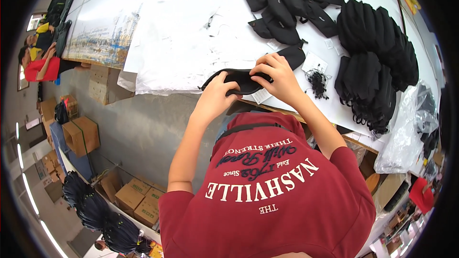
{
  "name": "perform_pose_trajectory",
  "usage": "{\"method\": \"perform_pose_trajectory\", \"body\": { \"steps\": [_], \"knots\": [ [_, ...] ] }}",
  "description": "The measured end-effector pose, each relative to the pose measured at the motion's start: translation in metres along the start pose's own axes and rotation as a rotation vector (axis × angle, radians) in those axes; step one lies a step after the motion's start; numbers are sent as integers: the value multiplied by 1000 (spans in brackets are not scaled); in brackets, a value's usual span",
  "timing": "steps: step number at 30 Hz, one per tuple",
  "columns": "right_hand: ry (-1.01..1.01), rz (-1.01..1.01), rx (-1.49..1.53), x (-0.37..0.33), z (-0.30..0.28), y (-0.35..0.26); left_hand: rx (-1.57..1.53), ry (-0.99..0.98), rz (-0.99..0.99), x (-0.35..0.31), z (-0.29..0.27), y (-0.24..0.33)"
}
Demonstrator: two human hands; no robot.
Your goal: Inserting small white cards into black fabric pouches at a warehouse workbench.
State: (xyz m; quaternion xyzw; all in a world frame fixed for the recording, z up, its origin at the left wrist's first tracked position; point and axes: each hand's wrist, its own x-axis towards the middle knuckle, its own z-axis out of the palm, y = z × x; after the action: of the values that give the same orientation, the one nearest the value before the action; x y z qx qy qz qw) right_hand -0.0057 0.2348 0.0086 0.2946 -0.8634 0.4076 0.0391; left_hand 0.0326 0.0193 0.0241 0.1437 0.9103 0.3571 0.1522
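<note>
At the near edge of the white table, a black fabric pouch point(245, 84) is held between my two hands, its mouth spread apart. My left hand point(216, 95) grips its left end, with fingers over the rim. The right side of the rim is pinched by my right hand point(276, 77), higher up. Just beyond that hand lies another black pouch point(292, 56), partly hidden by it. A white tag or paper point(260, 96) shows just below the held pouch. The pouch's inside is dark, so I cannot make out anything in it.
Loose black pouches point(282, 9) lie at the far middle. Stacked black pouches point(377, 43) fill the right side. Small black cords point(316, 83) sit near white papers, and a clear plastic bag point(406, 129) hangs over the right edge. Cardboard boxes point(138, 198) stand left behind me.
</note>
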Motion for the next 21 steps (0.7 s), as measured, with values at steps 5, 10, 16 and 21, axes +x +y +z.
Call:
{"method": "perform_pose_trajectory", "body": {
  "steps": [5,10,16,21],
  "knots": [
    [156,330,442,-7,6,34,44,-84,14,14,9,4],
    [-76,438,65,10,63,104,38,-363,-116,4,26,-21],
    [-139,456,-569,22,124,128,-50,-328,-231,-22,33,-23],
    [-10,330,-246,36,83,95,-18,-195,-249,-24,29,-24]
  ]
}}
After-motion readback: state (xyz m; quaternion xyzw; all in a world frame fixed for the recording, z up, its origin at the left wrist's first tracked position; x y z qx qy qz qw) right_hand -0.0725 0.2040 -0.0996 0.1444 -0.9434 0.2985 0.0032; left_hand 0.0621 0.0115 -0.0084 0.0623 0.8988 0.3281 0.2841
